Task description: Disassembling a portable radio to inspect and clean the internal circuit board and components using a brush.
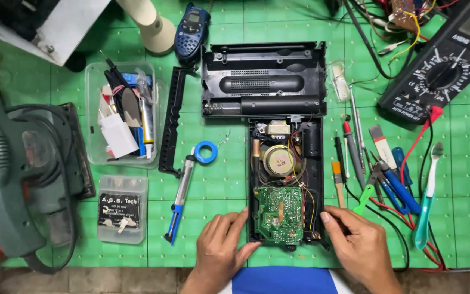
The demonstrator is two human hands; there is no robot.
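Note:
An opened black radio case (316, 163) lies on the green cutting mat, showing a round speaker (278, 159), a transformer and a green circuit board (279, 213) with thin wires. My left hand (221, 245) rests against the case's lower left edge, thumb touching it. On the other side, my right hand (357, 242) touches the lower right corner, fingers on the case wall. Neither hand holds a tool. The detached black back cover (262, 80) lies just beyond the case.
A soldering iron (181, 190) and a blue solder roll (206, 152) lie left of the case. Two clear plastic boxes (121, 111) of parts and a green power sander (23, 174) sit farther left. Screwdrivers, pliers, a brush, a toothbrush (428, 196) and a multimeter (441, 60) crowd the right.

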